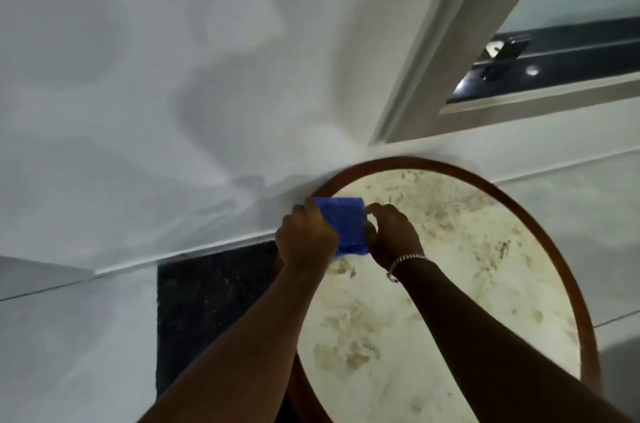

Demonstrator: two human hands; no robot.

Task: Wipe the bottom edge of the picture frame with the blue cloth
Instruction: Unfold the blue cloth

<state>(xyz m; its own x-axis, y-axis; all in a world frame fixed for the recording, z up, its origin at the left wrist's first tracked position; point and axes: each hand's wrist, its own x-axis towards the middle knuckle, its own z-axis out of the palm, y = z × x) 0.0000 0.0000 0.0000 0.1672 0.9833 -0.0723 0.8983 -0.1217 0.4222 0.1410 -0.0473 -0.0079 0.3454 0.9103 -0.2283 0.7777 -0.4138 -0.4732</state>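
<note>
A blue cloth (pixel 346 223) is held between both hands above the far left part of a round table. My left hand (pixel 304 237) grips the cloth's left side. My right hand (pixel 393 232), with a metal bracelet at the wrist, pinches its right edge. The cloth looks folded into a rough rectangle. No picture frame shows in this view; the image is blurred by motion.
The round table (pixel 540 215) has a brown wooden rim and a pale marbled top, standing against a white wall (pixel 138 76). A window with a white frame (pixel 433 59) is at the upper right. A dark speckled floor tile (pixel 207 301) lies left of the table.
</note>
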